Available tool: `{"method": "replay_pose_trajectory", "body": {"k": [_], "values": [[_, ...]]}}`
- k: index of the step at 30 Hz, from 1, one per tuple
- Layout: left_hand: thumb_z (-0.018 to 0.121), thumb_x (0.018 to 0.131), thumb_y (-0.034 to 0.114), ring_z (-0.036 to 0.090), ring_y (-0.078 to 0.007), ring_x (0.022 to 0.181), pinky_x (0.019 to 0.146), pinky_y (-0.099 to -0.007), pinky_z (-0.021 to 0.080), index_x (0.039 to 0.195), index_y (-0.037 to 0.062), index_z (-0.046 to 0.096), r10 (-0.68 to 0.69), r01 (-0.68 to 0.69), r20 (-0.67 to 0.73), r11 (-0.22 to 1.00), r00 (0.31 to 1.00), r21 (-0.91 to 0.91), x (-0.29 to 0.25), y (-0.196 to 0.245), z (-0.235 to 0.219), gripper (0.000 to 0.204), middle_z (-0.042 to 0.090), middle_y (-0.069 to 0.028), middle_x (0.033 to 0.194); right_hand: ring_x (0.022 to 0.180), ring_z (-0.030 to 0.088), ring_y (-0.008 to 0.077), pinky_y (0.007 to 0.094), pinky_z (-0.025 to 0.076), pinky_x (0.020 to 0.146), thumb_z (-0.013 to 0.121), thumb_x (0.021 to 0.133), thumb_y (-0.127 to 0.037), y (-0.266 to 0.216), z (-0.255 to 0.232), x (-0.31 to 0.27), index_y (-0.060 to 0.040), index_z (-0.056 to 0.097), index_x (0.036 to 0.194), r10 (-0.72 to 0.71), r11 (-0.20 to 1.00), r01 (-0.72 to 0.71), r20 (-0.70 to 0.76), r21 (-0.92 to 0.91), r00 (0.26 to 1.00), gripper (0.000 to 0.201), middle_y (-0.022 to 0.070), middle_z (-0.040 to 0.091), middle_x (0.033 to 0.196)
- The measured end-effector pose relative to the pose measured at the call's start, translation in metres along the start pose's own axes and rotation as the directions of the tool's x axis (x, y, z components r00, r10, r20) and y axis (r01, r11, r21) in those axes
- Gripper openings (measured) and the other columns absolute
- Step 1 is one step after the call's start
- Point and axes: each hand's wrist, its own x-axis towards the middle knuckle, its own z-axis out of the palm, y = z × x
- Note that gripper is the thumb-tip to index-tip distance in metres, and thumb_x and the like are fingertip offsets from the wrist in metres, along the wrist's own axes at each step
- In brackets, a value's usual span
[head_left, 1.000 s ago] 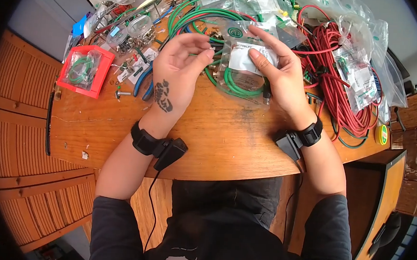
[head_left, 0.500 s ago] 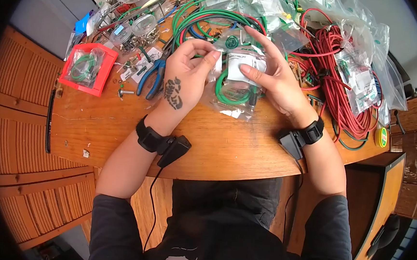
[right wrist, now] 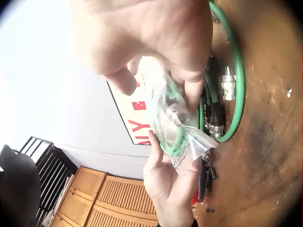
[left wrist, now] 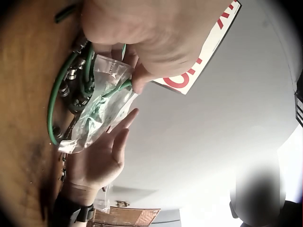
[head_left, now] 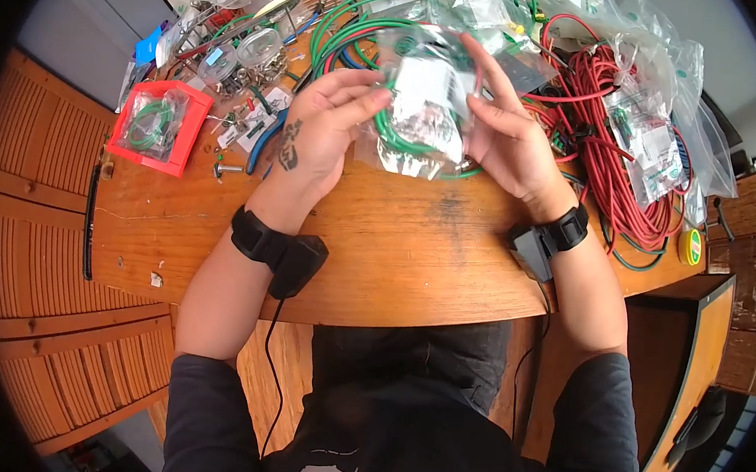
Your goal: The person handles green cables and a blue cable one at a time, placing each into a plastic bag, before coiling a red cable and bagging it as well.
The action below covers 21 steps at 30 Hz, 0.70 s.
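Far left, a red plastic tray (head_left: 195,122) holds a small bag (head_left: 152,124). The left hand (head_left: 315,131), fingers bent, pinches a glossy, crinkled clear packet (head_left: 420,138) containing coiled green cable (head_left: 393,139), raised above the wood-grain table (head_left: 376,262). Looped cables (head_left: 321,43) crowd behind. The right hand (head_left: 518,145), thumb and fingers spread, supports its right side. Rightmost: tangled red cable (head_left: 639,206).

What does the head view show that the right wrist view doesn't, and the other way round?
Only the head view: a bundle of red cable, a yellow tin and blue pliers handles.

Only the right wrist view: big red letters on a sign, and a black rack.

Both: left hand, right hand, clear bag, wooden table.
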Motion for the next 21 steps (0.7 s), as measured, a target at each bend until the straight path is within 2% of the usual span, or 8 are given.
{"method": "replay_pose_trajectory", "body": {"k": [1, 4, 7, 8, 9, 11, 15, 21], "values": [[0.069, 0.088, 0.006, 0.065, -0.0159, 0.095, 0.08, -0.0274, 0.051, 0.113, 0.0004, 0.06, 0.003, -0.004, -0.042, 1.0, 0.999, -0.021, 0.001, 0.001, -0.004, 0.027, 0.069, -0.0101, 0.102, 0.12, 0.057, 0.0262, 0.0471, 0.051, 0.097, 0.053, 0.095, 0.001, -0.004, -0.005, -0.001, -0.0131, 0.024, 0.153, 0.113, 0.994, -0.114, 0.062, 0.002, 0.992, 0.066, 0.0154, 0.048, 0.14], [0.068, 0.089, 0.005, 0.065, -0.0157, 0.097, 0.079, -0.029, 0.053, 0.112, 0.0028, 0.061, 0.012, -0.017, -0.079, 0.998, 0.997, -0.058, 0.004, 0.003, -0.008, 0.025, 0.069, -0.0084, 0.105, 0.121, 0.056, 0.0252, 0.0475, 0.051, 0.098, 0.053, 0.095, 0.003, -0.004, -0.007, -0.001, -0.0128, 0.025, 0.153, 0.152, 0.981, -0.138, 0.106, -0.134, 0.983, 0.066, 0.0155, 0.052, 0.136], [0.069, 0.089, 0.006, 0.065, -0.0148, 0.098, 0.078, -0.0297, 0.053, 0.113, 0.0033, 0.06, -0.02, 0.014, -0.075, 0.997, 0.997, -0.076, 0.004, 0.004, -0.008, 0.027, 0.069, -0.0079, 0.105, 0.113, 0.061, 0.02, 0.0373, 0.056, 0.091, 0.06, 0.092, 0.003, 0.0, -0.011, -0.001, -0.0096, 0.034, 0.148, 0.126, 0.959, -0.11, 0.042, -0.263, 0.991, 0.063, 0.0128, 0.059, 0.127], [0.069, 0.089, 0.007, 0.065, -0.0144, 0.097, 0.077, -0.029, 0.053, 0.114, 0.0035, 0.059, -0.041, 0.039, -0.025, 0.994, 0.999, -0.098, 0.003, 0.005, -0.006, 0.027, 0.069, -0.0078, 0.105, 0.108, 0.063, 0.0173, 0.0326, 0.057, 0.087, 0.063, 0.09, 0.002, 0.001, -0.012, -0.001, -0.0085, 0.039, 0.146, 0.095, 0.936, -0.085, 0.012, -0.343, 0.995, 0.062, 0.0112, 0.061, 0.124], [0.07, 0.089, 0.008, 0.065, -0.0139, 0.096, 0.075, -0.0284, 0.053, 0.114, 0.0038, 0.059, -0.061, 0.064, 0.025, 0.991, 0.998, -0.118, 0.002, 0.005, -0.004, 0.028, 0.069, -0.0077, 0.105, 0.108, 0.063, 0.0173, 0.0326, 0.057, 0.087, 0.063, 0.09, 0.002, 0.001, -0.013, -0.001, -0.0085, 0.039, 0.146, 0.095, 0.936, -0.085, 0.013, -0.343, 0.995, 0.062, 0.0112, 0.061, 0.124], [0.07, 0.088, 0.009, 0.065, -0.0139, 0.096, 0.074, -0.0278, 0.053, 0.114, 0.0039, 0.058, -0.065, 0.069, 0.045, 0.993, 0.997, -0.096, 0.004, 0.002, -0.008, 0.029, 0.068, -0.0076, 0.105, 0.099, 0.065, 0.0128, 0.0249, 0.057, 0.079, 0.068, 0.088, 0.0, 0.001, -0.013, -0.002, -0.0077, 0.045, 0.142, 0.069, 0.857, -0.072, -0.026, -0.511, 0.997, 0.059, 0.0083, 0.062, 0.124], [0.071, 0.088, 0.009, 0.065, -0.0133, 0.093, 0.07, -0.0256, 0.053, 0.112, 0.0039, 0.059, -0.066, 0.071, 0.064, 0.995, 0.996, -0.066, 0.003, 0.001, -0.009, 0.028, 0.068, -0.007, 0.103, 0.097, 0.064, 0.0109, 0.0233, 0.056, 0.076, 0.07, 0.087, 0.0, -0.001, -0.006, -0.002, -0.0075, 0.047, 0.14, 0.039, 0.89, -0.042, -0.017, -0.454, 0.999, 0.059, 0.0076, 0.062, 0.124], [0.073, 0.086, 0.007, 0.065, -0.0127, 0.09, 0.071, -0.0266, 0.053, 0.109, 0.0045, 0.059, 0.025, -0.025, -0.002, 1.0, 1.0, 0.013, 0.001, 0.004, -0.005, 0.027, 0.068, -0.0059, 0.099, 0.1, 0.063, 0.013, 0.0243, 0.056, 0.08, 0.071, 0.086, 0.0, 0.0, -0.003, -0.002, -0.0071, 0.043, 0.143, -0.033, 0.847, 0.007, -0.04, -0.531, 0.999, 0.064, 0.0086, 0.061, 0.127]]}}
